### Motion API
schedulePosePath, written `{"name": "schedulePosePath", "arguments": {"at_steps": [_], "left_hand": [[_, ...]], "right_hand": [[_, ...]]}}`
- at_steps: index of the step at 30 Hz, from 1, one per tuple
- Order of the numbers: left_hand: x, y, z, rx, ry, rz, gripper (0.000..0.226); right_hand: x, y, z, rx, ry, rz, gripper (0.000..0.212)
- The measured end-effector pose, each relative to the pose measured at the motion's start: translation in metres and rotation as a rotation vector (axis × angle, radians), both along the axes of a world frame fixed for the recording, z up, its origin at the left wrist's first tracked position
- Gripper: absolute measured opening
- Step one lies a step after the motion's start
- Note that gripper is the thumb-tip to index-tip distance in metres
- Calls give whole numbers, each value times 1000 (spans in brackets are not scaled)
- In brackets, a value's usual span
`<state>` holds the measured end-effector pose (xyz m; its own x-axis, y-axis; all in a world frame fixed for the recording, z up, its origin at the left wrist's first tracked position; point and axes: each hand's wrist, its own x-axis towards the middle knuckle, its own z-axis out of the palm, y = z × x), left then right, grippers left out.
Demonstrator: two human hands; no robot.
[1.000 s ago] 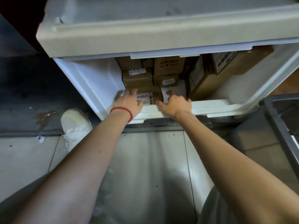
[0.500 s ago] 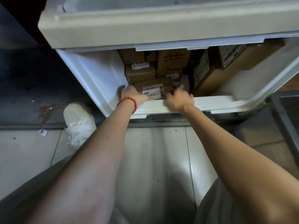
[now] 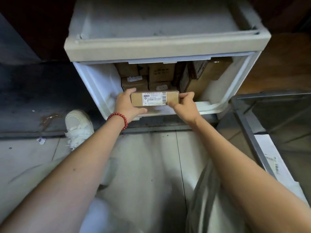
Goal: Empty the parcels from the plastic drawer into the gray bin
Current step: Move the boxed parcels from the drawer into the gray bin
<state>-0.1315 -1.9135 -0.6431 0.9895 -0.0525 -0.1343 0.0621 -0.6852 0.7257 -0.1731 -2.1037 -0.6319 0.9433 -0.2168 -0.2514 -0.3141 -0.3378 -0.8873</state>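
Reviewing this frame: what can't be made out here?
- Parcels at the back of the plastic drawer: head view, hidden under the unit's upper ledge and in shadow, so no count.
- Label text on the held parcel: too small.
- Gray bin: cut off by the right edge; contents mostly unseen.
- Left hand, right hand: fingers partly behind the parcel.

A person's left hand (image 3: 125, 105) and right hand (image 3: 186, 105) clasp opposite ends of a parcel (image 3: 154, 98) above the front lip of an open plastic drawer (image 3: 96, 84). Behind it, more parcels (image 3: 159, 73) sit stacked inside the drawer, toward its back and right. A bin (image 3: 249, 132) stands to the drawer's right, on the floor (image 3: 151, 165). A shoe (image 3: 78, 126) rests to the left, just before the drawer's front corner.
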Motion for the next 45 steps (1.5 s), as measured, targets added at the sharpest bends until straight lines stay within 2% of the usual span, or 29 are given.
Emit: {"name": "schedulePosePath", "arguments": {"at_steps": [5,10,14,19,21,25,36,42,45], "left_hand": [[-62,2,43,-12,-104,-24,81],[-118,22,73,-156,-56,-47,85],[-145,29,75,-170,-72,17,72],[-157,29,71,-295,-48,78,53],[-162,28,71,-321,-34,80,52],[-165,29,74,-451,-11,141,49],[-162,8,97,-431,-165,195,43],[-158,4,92,-441,-198,237,29],[-157,-6,81,-446,-160,235,34]], "right_hand": [[-66,-1,25,-5,-125,13,54],[-122,-10,41,-4,-205,94,60],[-145,-12,52,2,-213,157,59],[-150,-16,57,106,-256,122,39],[-149,-15,57,131,-247,102,29],[-147,-10,57,146,-254,83,23],[-141,-6,56,176,-299,-83,42],[-141,-7,56,207,-322,-68,43],[-137,-11,54,238,-323,-87,42]]}}
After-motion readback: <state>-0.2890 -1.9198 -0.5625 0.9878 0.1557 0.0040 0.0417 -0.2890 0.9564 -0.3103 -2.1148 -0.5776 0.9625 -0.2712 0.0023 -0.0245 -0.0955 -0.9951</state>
